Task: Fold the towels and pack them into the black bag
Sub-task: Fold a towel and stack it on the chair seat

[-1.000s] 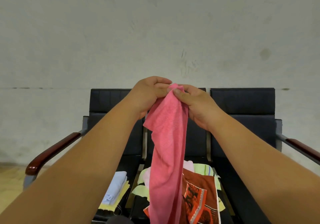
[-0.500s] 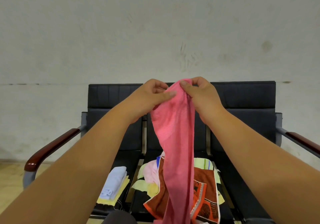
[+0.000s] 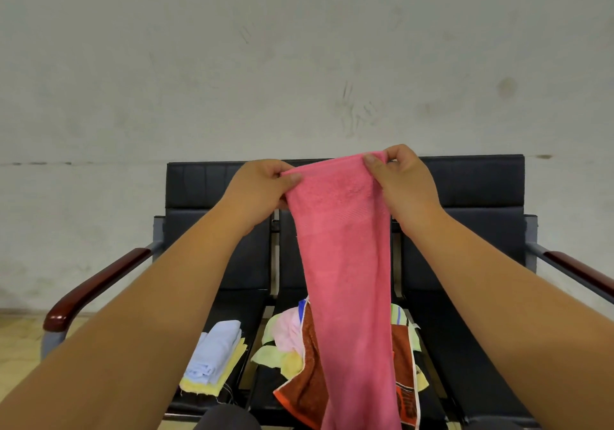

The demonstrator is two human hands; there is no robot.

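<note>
1. Far left was the reddish-brown wooden armrest of a black bench that sat against a plain grey wall.
2. On the bench's left seat there was a neat folded stack: a light blue towel on top with yellow ones underneath, edges peeking out at the front.
3. The left hand was up in the air in front of the backrest, clamped on the top left corner of the pink towel. Its thumb was pressed on the near side and the other fingers were curled round the back.
4. The pink towel itself was held up between both hands, with its top edge pulled fairly flat from one hand to the other. The rest hung straight down in front of the middle seat, and the bottom end ran out of the shot, so I couldn't tell where it finished.
5. Behind the hanging towel, on the middle seat, was a messy pile of unfolded towels: pale pink, light green and yellow bits, plus a brown-and-orange towel with a white border lying nearest the camera.
6. The right hand pinched the top right corner of the pink towel between thumb and fingertips, sitting a touch higher than the left hand.
7. Far right was the other wooden armrest.
</note>
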